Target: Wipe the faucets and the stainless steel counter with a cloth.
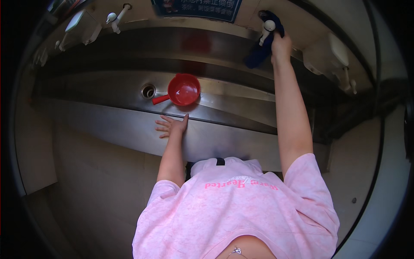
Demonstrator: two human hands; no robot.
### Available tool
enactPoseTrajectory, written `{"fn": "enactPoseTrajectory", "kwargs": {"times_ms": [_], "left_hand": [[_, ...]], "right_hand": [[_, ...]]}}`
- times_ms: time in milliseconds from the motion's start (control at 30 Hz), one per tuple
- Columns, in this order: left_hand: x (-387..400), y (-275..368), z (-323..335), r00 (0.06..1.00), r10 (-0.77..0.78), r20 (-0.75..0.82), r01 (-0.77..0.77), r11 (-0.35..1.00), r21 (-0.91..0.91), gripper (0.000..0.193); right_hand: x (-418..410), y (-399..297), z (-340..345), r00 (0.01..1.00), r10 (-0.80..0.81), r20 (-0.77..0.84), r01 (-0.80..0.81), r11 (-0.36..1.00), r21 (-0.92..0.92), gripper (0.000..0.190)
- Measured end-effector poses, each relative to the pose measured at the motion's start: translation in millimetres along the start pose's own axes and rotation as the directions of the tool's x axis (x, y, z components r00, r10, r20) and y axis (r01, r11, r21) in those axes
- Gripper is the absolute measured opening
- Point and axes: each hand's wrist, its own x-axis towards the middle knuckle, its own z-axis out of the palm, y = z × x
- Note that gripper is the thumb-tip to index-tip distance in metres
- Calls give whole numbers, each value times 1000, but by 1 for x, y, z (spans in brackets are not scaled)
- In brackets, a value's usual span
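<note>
My right hand grips a dark blue cloth at the wall, where the cloth is draped around and behind a white faucet. Part of the cloth hangs down below the faucet. With its fingers spread, my left hand rests on the front rim of a long stainless steel sink and holds nothing. Just beyond it, a red plastic dipper lies in the trough, its handle pointing left towards the round drain.
Another white faucet sticks out of the wall at the upper left. White soap-dispenser-like boxes hang at the left and right. A blue sign with writing is fixed to the wall above the trough.
</note>
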Motion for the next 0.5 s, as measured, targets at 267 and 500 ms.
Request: {"fn": "enactPoseTrajectory", "kwargs": {"times_ms": [267, 500], "left_hand": [[5, -6, 4, 999, -33, -14, 33, 999, 10, 124], [1, -4, 4, 999, -32, -6, 32, 999, 20, 124]], "right_hand": [[-20, 1, -28, 932, 329, 150, -355, 755, 551, 33], [-13, -68, -6, 914, 155, 374, -193, 979, 66, 42]]}}
